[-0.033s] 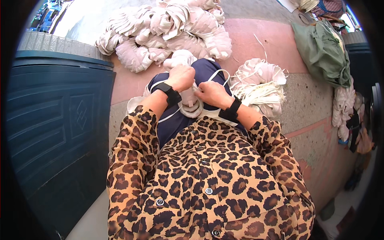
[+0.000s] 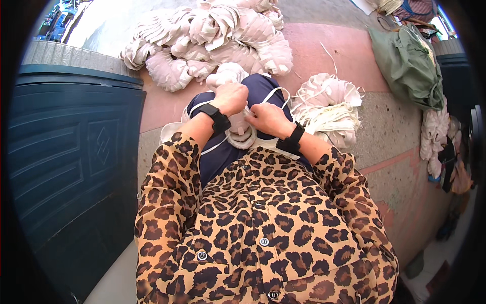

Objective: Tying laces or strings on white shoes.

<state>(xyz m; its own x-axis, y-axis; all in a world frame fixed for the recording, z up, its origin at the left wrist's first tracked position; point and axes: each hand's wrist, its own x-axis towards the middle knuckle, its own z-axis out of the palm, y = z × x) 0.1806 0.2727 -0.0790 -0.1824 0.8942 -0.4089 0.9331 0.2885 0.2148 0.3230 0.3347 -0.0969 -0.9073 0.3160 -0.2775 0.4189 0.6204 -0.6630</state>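
Both hands are closed on a pale cloth bundle [image 2: 242, 133] resting on the person's lap: the left hand [image 2: 230, 98] grips its upper end, and the right hand [image 2: 268, 119] pinches its side just beside the left, each wrist wearing a black band. Beyond the bundle, a large heap of similar pale bundles [image 2: 212, 35] lies on the floor. Right of the bundle sits a smaller pile of white strips [image 2: 329, 109], and farther right a green bag [image 2: 410, 63]. Left of it stands a dark blue panel [image 2: 66, 167].

Sunlit pink-and-grey speckled floor [image 2: 385, 126], with a dark blue panelled door [image 2: 66, 152] at left.
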